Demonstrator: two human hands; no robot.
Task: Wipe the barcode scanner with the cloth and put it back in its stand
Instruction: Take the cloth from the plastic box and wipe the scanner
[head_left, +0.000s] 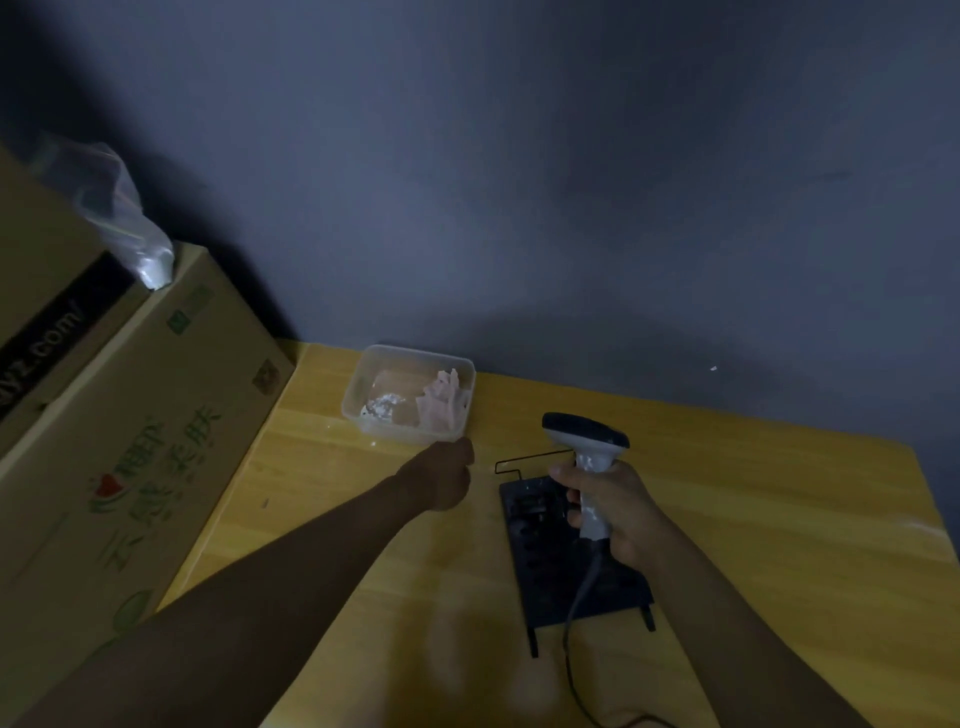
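Note:
My right hand (618, 512) grips the handle of a grey barcode scanner (587, 441) with a dark head, held upright above the black stand (550, 566) that lies on the yellow wooden table (753, 519). The scanner's cable (574, 634) hangs down toward the table's front edge. My left hand (447, 475) reaches toward a clear plastic container (363, 384) at the back of the table. Its fingers are curled just at the container's near rim and I see nothing in them. A pink cloth (441, 402) lies crumpled inside the container beside something white.
Two stacked cardboard boxes (130, 441) stand against the table's left side, with a clear plastic bag (124, 218) on top. A dark grey wall (519, 182) runs behind the table. The room is dim.

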